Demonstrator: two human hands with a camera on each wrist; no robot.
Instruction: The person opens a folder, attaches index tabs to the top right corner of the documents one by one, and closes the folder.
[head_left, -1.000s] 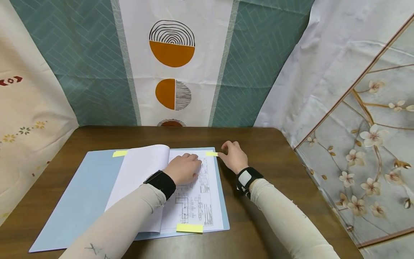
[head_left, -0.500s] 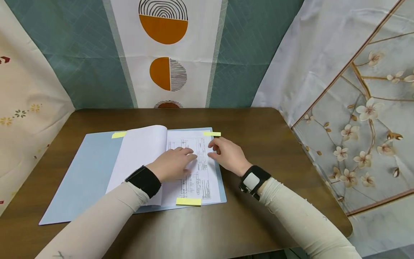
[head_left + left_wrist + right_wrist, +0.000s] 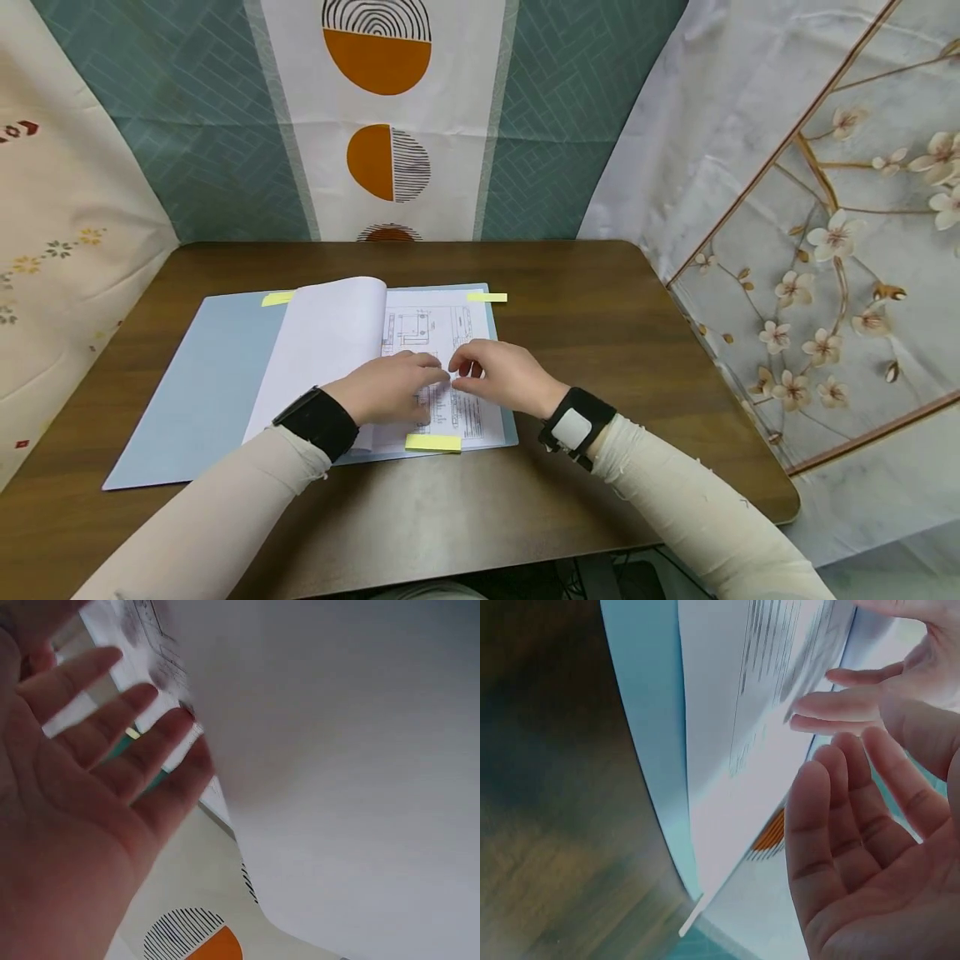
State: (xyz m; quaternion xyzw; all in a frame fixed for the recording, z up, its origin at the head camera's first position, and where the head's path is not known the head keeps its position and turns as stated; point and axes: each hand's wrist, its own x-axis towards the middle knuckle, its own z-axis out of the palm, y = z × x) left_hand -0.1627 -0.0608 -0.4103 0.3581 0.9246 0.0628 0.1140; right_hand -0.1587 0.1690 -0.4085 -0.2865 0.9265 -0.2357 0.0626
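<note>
A light blue folder (image 3: 198,383) lies open on the table, with printed sheets of technical drawings (image 3: 442,310) on its right side. One white sheet (image 3: 330,342) is turned back to the left and curls up at its fold. My left hand (image 3: 386,388) is over the drawing near that fold, its fingers extended in the left wrist view. Fingertips almost meet those of my right hand (image 3: 510,377), which hovers over the page's right side, fingers loosely bent and holding nothing. A yellow sticky tab (image 3: 487,297) juts from the top right edge.
Another yellow sticky note (image 3: 433,443) sits at the page's bottom edge, and a third yellow tab (image 3: 277,297) shows at the top left. The brown wooden table (image 3: 600,317) surrounds the folder. Patterned cloths (image 3: 540,117) hang behind and to the sides.
My right hand has let go of the top right tab and come down and left over the page. The left hand has drawn back slightly toward me. The head view has tilted downward.
</note>
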